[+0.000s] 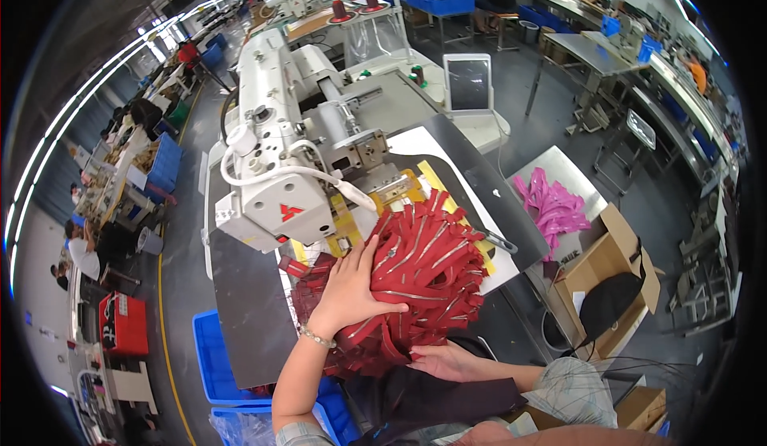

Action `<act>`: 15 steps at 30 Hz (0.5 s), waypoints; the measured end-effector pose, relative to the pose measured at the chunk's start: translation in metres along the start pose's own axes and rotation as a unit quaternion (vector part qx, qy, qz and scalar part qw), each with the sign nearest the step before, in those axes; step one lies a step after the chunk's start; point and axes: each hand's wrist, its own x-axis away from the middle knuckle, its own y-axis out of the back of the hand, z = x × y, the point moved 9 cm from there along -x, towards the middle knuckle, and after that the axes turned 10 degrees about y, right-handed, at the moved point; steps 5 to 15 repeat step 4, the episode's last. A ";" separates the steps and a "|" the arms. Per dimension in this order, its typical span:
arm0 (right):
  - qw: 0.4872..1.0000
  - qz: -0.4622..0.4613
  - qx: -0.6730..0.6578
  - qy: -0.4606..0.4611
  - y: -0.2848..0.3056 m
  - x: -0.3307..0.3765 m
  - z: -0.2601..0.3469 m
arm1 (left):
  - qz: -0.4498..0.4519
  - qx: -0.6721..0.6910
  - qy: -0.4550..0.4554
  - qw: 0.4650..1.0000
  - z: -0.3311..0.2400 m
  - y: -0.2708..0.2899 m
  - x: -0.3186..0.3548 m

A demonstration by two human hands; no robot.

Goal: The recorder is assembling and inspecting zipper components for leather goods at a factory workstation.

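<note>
A person's left hand (349,286) presses flat on top and right hand (447,360) cups beneath a heaped bundle of red ribbed fabric strips (423,266), just in front of the white industrial sewing machine (280,166), where loosely held strips could slide off

Heap of red strips (427,266): matt, leather-like, paler undersides. White sewing machine (276,150): smooth painted metal, slightly glossy. Dark grey worktop (248,302): smooth, matt. Brown box (611,266): plain rough cardboard. Blue crate (212,366): glossy plastic.
</note>
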 end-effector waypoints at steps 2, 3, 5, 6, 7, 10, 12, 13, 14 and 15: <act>0.999 -0.025 -0.034 -0.015 0.014 0.002 -0.005 | -0.001 0.026 -0.006 1.000 -0.003 0.000 0.001; 0.998 -0.038 -0.048 -0.031 0.019 0.003 -0.006 | -0.013 0.027 -0.011 0.999 -0.005 0.001 0.001; 0.996 -0.051 -0.063 -0.048 0.020 0.004 -0.005 | -0.012 0.027 -0.017 0.999 -0.007 0.001 0.002; 0.996 -0.051 -0.063 -0.048 0.020 0.004 -0.005 | -0.012 0.027 -0.017 0.999 -0.007 0.001 0.002; 0.996 -0.051 -0.063 -0.048 0.020 0.004 -0.005 | -0.012 0.027 -0.017 0.999 -0.007 0.001 0.002; 0.996 -0.051 -0.063 -0.048 0.020 0.004 -0.005 | -0.012 0.027 -0.017 0.999 -0.007 0.001 0.002; 0.996 -0.051 -0.063 -0.048 0.020 0.004 -0.005 | -0.012 0.027 -0.017 0.999 -0.007 0.001 0.002; 0.996 -0.051 -0.063 -0.048 0.020 0.004 -0.005 | -0.012 0.027 -0.017 0.999 -0.007 0.001 0.002; 0.996 -0.051 -0.063 -0.048 0.020 0.004 -0.005 | -0.012 0.027 -0.017 0.999 -0.007 0.001 0.002; 0.996 -0.051 -0.063 -0.048 0.020 0.004 -0.005 | -0.012 0.027 -0.017 0.999 -0.007 0.001 0.002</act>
